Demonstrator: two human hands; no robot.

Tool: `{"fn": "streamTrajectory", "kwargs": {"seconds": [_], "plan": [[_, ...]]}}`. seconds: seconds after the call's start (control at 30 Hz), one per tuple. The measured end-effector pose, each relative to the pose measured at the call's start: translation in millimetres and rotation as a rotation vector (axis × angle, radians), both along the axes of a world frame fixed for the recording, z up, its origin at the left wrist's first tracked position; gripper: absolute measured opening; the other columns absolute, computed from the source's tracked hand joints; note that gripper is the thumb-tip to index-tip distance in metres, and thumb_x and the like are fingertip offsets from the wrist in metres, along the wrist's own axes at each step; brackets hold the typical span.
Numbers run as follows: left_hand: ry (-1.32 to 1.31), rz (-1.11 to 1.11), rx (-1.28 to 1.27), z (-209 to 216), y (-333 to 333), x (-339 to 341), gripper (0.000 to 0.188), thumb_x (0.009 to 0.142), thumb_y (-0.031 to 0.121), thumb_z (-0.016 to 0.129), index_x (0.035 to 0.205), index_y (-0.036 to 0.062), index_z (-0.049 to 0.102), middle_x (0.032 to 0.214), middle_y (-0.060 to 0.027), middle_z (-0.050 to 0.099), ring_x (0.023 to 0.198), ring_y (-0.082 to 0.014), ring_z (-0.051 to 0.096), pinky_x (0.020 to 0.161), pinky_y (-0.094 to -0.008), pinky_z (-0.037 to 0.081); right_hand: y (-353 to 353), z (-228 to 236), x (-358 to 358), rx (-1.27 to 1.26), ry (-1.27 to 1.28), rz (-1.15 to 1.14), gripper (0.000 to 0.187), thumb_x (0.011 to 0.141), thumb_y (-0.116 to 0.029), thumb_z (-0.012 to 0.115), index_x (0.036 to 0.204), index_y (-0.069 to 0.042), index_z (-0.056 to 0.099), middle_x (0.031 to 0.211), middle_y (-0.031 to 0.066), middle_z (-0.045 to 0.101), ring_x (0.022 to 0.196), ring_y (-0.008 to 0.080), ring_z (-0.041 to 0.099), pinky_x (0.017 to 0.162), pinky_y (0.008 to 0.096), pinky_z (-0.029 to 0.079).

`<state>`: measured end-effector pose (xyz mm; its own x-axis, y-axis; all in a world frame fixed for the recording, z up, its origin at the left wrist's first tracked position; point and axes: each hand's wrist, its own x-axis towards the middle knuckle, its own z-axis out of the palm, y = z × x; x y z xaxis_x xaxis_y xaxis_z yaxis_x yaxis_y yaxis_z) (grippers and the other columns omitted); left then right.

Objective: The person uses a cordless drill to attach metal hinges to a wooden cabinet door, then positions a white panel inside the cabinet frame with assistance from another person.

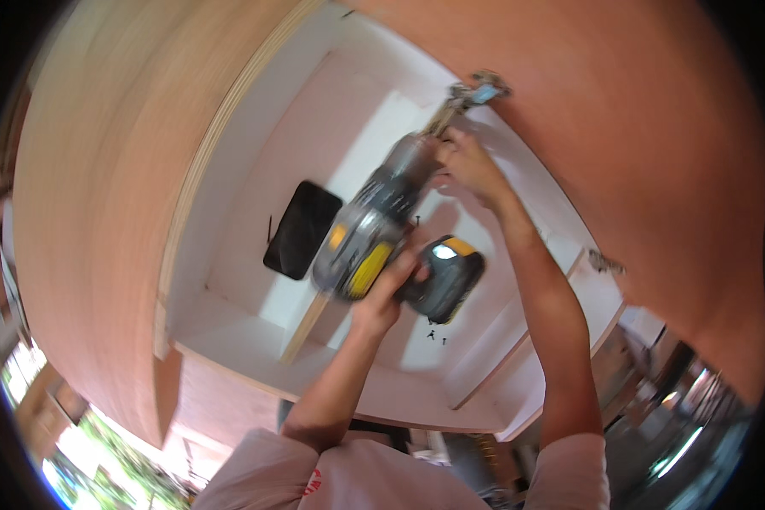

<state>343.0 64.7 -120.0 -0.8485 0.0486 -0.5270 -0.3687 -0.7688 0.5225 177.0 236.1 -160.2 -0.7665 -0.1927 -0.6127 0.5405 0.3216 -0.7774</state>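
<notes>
My left hand is wrapped round the grip of a cordless drill with a dark body, yellow patches and a black and yellow battery. The drill's nose points up and to the right, toward a metal cabinet hinge at the edge of a brown wooden door. At the front of the chuck, my right hand has its fingers drawn together, slightly blurred. Whatever lies between those fingertips is too small and smeared to make out. Both arms reach over a white-lined wooden cabinet.
Inside the cabinet lie a black phone, a thin dark stick and several small screws. A second hinge sits lower on the right door's edge. Another wooden panel rises at the left. Dividers cross the cabinet's near part.
</notes>
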Motion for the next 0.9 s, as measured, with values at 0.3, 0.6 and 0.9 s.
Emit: {"fn": "streamTrajectory", "kwargs": {"seconds": [0.3, 0.6, 0.9], "plan": [[0.208, -0.333, -0.507, 10.1, -79.6, 99.5, 0.094, 0.084, 0.014, 0.081, 0.155, 0.0129, 0.019, 0.111, -0.0080, 0.061, 0.085, -0.0152, 0.065, 0.071, -0.0251, 0.055, 34.4, -38.4, 136.6, 0.367, 0.274, -0.374, 0.021, 0.098, -0.016, 0.069, 0.111, 0.000, 0.067, 0.097, 0.0081, 0.071, 0.083, 0.0145, 0.065, 0.075, 0.0312, 0.054], [-0.344, -0.395, -0.552, 29.4, -83.5, 118.3, 0.044, 0.096, 0.059, 0.054, 0.105, 0.0183, 0.067, 0.084, -0.0043, 0.069, 0.068, -0.0185, 0.068, 0.061, -0.0348, 0.061, -12.9, -53.1, 163.5, 0.576, 0.460, -0.292, 0.018, 0.094, -0.011, 0.071, 0.107, 0.000, 0.067, 0.095, 0.0137, 0.066, 0.081, 0.0256, 0.066, 0.073, 0.0369, 0.055], [-0.100, -0.612, -0.839, 25.2, -97.4, 134.3, 0.051, 0.098, 0.063, 0.051, 0.106, 0.0145, 0.065, 0.085, -0.0056, 0.068, 0.073, -0.0204, 0.069, 0.073, -0.0388, 0.063, -33.9, -56.0, 153.2, 0.602, 0.425, -0.366, 0.020, 0.093, -0.011, 0.070, 0.105, 0.001, 0.061, 0.103, 0.0171, 0.063, 0.084, 0.0339, 0.068, 0.073, 0.0447, 0.057]]}}
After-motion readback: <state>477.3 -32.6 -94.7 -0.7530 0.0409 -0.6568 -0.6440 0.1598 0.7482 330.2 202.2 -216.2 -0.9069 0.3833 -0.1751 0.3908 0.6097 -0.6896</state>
